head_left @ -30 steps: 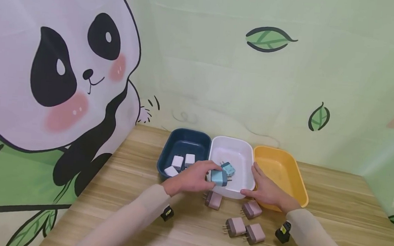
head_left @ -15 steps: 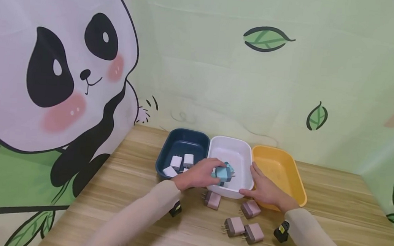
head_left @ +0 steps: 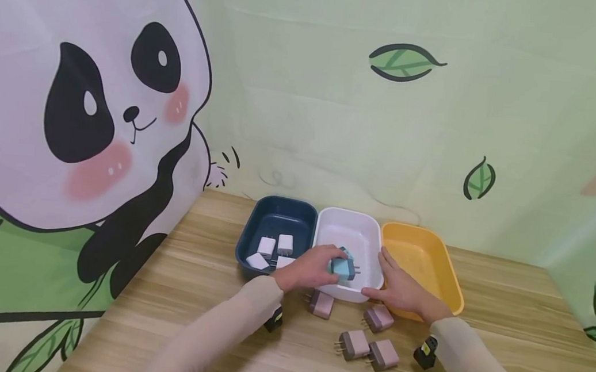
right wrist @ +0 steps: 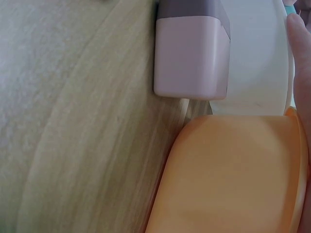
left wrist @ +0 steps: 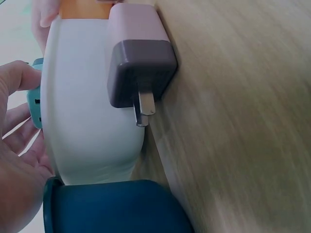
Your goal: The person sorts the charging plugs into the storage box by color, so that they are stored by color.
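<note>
My left hand reaches over the front left of the white bin and pinches a teal wall charger between thumb and fingers, prongs pointing right. The left wrist view shows the sockets of this charger beside the bin's rim. Partly covered behind it, a second teal charger lies in the bin. My right hand rests at the white bin's right front corner, fingers stretched along the side rim next to the yellow bin and thumb on the front rim.
At the left, a dark blue bin holds several white chargers. Several pink chargers, such as this one, lie on the wooden table before the bins; one is close to the white bin's front wall. A panda-print wall covering stands behind.
The left hand has moved slightly right with its teal charger, closer over the charger lying in the white bin. More white chargers show in the blue bin. The right hand has stayed put.
</note>
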The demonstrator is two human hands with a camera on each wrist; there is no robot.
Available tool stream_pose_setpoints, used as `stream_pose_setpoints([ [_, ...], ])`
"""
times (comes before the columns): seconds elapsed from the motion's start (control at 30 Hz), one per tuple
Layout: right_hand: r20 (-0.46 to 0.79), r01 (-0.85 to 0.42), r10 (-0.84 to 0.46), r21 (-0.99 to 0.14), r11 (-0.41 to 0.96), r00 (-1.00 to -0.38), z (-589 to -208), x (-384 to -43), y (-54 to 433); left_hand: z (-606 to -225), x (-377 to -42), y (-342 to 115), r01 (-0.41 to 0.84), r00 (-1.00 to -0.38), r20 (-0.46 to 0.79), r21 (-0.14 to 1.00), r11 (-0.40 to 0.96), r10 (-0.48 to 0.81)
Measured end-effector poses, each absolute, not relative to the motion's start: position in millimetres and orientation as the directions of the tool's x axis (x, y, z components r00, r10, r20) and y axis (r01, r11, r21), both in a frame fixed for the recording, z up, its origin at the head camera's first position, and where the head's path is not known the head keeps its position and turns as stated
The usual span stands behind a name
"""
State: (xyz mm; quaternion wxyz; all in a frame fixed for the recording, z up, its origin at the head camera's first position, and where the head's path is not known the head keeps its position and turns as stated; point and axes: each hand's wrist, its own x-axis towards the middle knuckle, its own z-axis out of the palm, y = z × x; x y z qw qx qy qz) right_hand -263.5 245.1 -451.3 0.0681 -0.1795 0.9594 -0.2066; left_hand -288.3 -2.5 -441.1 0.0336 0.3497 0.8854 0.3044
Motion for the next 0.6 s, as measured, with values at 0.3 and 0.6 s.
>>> stream_pose_setpoints([
  [0.3, -0.041, -0.329, -0.379, -0.416, 0.847, -0.924, -452, -265, 246, -445, -293, 4, 0.600, -0.756, 0.130, 0.530, 0.600, 0.641],
  [0.6, -0.057, -0.312, -0.366, -0.414, 0.855, -0.929, -452, -263, 246, -447, -294, 10, 0.621, -0.731, 0.122, 0.525, 0.582, 0.671],
])
